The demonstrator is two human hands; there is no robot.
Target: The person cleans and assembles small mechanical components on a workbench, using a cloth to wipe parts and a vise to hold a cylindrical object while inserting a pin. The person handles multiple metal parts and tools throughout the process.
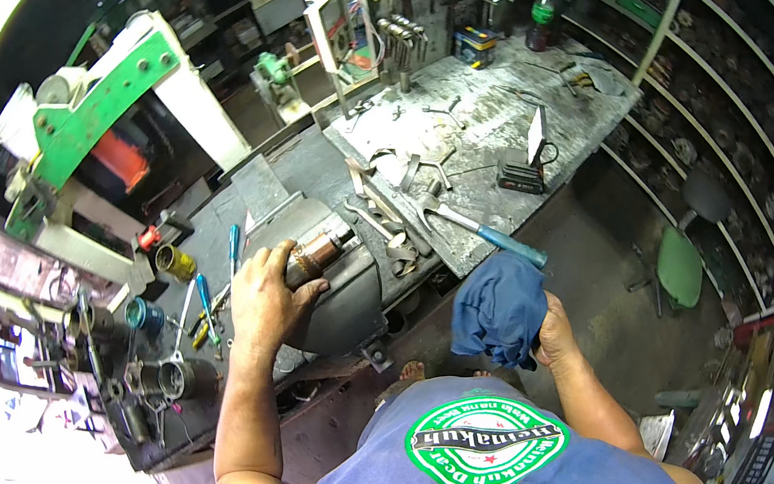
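My left hand (266, 297) is closed over a metal cylinder with a copper-coloured band (320, 255). That cylinder lies across the top of a large grey vise-like block (341, 305) at the bench's front edge. My fingers cover its left end, and its narrower dark end points right. Lower right, my right hand (553, 332) grips a bunched dark blue cloth (497, 311), held off the bench in front of me. Just beyond the cloth lies a hammer (474, 226) with a blue handle end, its head resting on the bench and its handle reaching past the edge.
Wrenches (368, 220) and metal scraps lie right of the block. A black power-tool battery (520, 172) sits farther right. Blue-handled screwdrivers (204, 296), a yellow can (175, 262) and metal cylinders (184, 378) stand left. A green press frame (108, 109) rises behind; a green chair (680, 266) is right.
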